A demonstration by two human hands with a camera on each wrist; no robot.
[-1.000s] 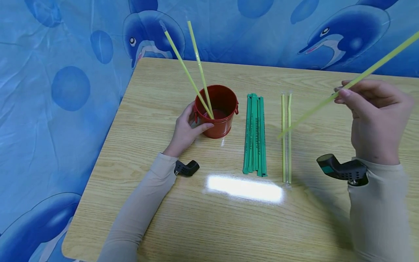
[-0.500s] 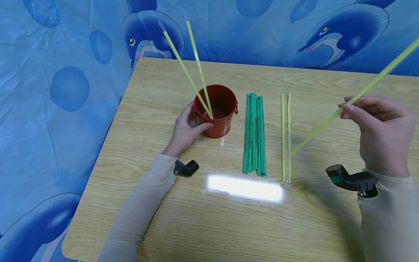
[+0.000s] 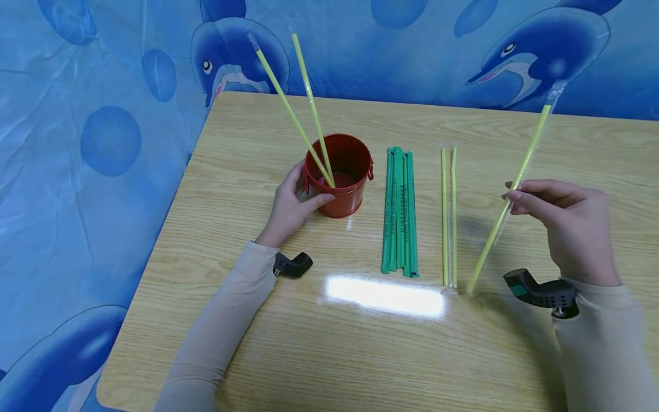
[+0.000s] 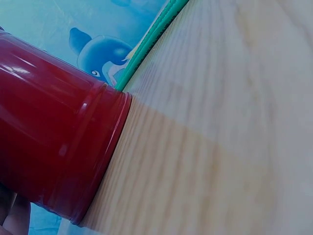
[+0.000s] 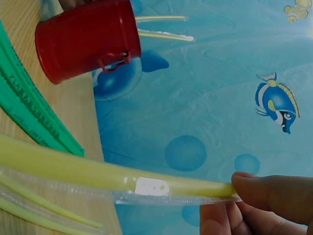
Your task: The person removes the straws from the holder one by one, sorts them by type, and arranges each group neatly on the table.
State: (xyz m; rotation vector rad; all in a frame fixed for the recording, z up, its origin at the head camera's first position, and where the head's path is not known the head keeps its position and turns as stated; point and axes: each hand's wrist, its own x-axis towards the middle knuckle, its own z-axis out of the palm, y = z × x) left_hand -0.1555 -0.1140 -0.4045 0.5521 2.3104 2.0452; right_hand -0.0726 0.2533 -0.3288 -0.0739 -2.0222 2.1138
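Note:
My right hand [image 3: 571, 223] pinches a yellow drinking straw [image 3: 529, 149] in a clear wrapper between thumb and fingers. The straw leans, its lower end close to the tabletop just right of two wrapped yellow straws [image 3: 445, 217] lying side by side. A small red bucket [image 3: 342, 201] stands upright to the left, and my left hand [image 3: 289, 210] grips its left side with the thumb near the front rim. Two wrapped yellow straws [image 3: 280, 91] stand tilted to the left inside the bucket. In the left wrist view the bucket's wall [image 4: 54, 132] hides most of that hand.
Between the bucket and the lying yellow straws is a bundle of several green-wrapped straws [image 3: 399, 212]. All rest on a wooden table [image 3: 334, 355]. Behind and left hangs a blue dolphin-print cloth [image 3: 110, 140]. A bright reflection lies on the table's middle.
My right hand has come left and down, and its straw has swung from a slanted, near-flat lean to a steeper one with its lower end nearer me. The left hand and bucket stay put.

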